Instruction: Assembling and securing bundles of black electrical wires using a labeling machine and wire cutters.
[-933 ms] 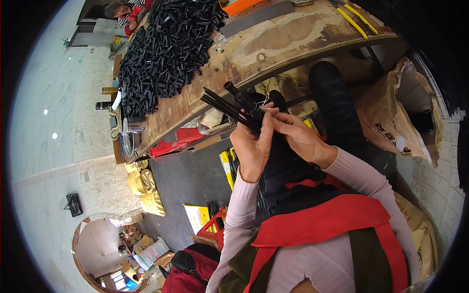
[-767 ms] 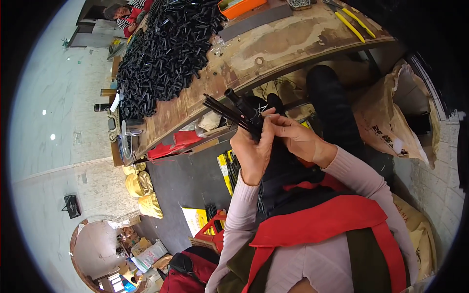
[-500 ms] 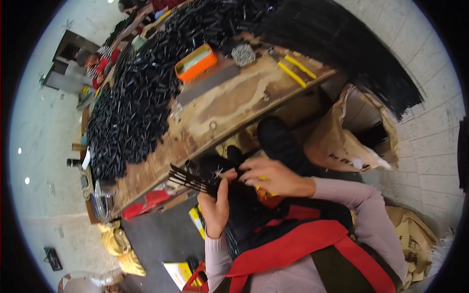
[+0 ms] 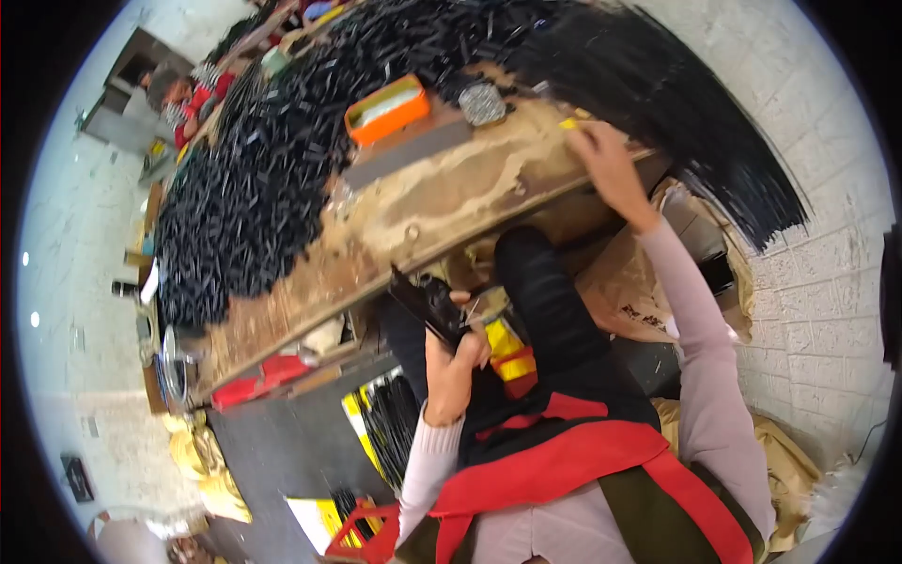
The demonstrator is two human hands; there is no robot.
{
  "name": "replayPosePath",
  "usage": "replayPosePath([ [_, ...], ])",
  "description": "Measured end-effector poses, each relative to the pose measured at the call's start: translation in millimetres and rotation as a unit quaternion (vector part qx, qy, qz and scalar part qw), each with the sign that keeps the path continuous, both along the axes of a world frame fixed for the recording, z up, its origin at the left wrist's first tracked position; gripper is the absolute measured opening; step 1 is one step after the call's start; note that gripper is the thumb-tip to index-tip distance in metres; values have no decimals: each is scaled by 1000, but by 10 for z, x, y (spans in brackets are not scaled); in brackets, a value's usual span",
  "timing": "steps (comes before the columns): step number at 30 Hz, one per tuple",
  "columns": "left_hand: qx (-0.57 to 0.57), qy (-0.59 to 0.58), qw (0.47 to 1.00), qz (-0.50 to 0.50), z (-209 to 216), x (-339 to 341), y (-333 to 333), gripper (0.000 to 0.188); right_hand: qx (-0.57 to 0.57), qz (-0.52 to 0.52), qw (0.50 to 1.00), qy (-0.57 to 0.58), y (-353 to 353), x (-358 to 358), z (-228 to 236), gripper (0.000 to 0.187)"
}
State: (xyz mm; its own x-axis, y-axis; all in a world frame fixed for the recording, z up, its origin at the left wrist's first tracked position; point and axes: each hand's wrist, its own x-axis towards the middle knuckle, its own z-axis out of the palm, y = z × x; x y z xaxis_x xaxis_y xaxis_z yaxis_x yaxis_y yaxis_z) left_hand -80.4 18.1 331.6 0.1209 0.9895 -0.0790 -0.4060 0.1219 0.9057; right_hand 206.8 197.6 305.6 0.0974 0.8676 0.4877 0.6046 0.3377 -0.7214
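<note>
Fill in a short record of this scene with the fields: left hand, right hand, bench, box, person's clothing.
left hand: left hand grips a bundle of black rods over the lap
right hand: right hand reaches to a yellow piece at the bench edge
bench: worn wooden bench, heaped with black parts
box: orange box on the bench
person's clothing: red apron, pale sleeves

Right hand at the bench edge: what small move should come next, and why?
Probably close the right hand on the small yellow piece at its fingertips and bring it back toward the lap. The hand is stretched out to the worn wooden bench, while the left hand grips a bundle of black strips above the lap.
</note>
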Motion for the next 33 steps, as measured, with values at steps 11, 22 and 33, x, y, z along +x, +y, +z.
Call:
replayPosePath([
  [11, 4, 52, 999, -14, 40, -76, -166, 30, -235, 342, 909, -40, -1862, -575, 669, 38],
  [22, 60, 16, 995, -76, 69, -62, -293, 51, -39, 226, 944, -237, -1938, -906, 663, 62],
  [33, 71, 54, 985, -147, 121, -128, -258, 48, -440, 463, 766, -71, -1796, -682, 1064, 31],
])
